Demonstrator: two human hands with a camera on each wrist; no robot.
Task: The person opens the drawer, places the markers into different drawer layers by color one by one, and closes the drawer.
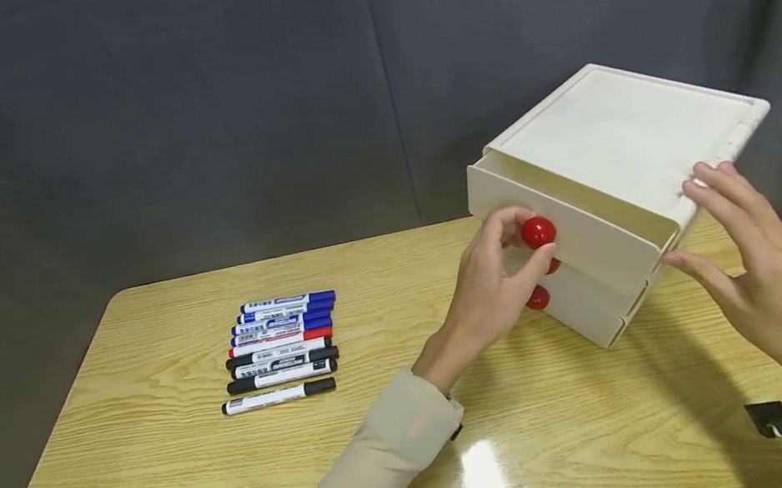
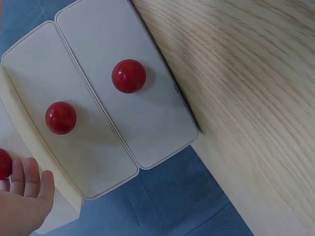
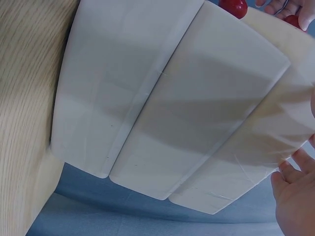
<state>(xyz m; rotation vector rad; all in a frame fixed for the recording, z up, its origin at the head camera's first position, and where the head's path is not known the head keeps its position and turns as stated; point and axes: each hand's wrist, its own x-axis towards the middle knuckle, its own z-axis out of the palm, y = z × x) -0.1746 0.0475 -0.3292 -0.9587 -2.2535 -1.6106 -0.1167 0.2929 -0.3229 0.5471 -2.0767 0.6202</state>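
A white cabinet (image 1: 632,132) of three stacked drawers with round red knobs stands at the right of the table. Its top drawer (image 1: 587,236) is pulled partway out. My left hand (image 1: 485,289) pinches that drawer's red knob (image 1: 537,231) between thumb and fingers. Below it, the middle knob (image 2: 60,118) and bottom knob (image 2: 129,76) sit on closed drawer fronts. My right hand (image 1: 771,276) rests against the cabinet's right side, extended fingertips on the top edge and thumb near the front corner. In the right wrist view, the cabinet's side panels (image 3: 197,108) fill the middle.
Several whiteboard markers lie in a column on the wooden table (image 1: 166,463) at left: blue markers (image 1: 281,323), a red marker (image 1: 280,341) and black markers (image 1: 282,376). A dark curtain (image 1: 228,116) hangs behind the table.
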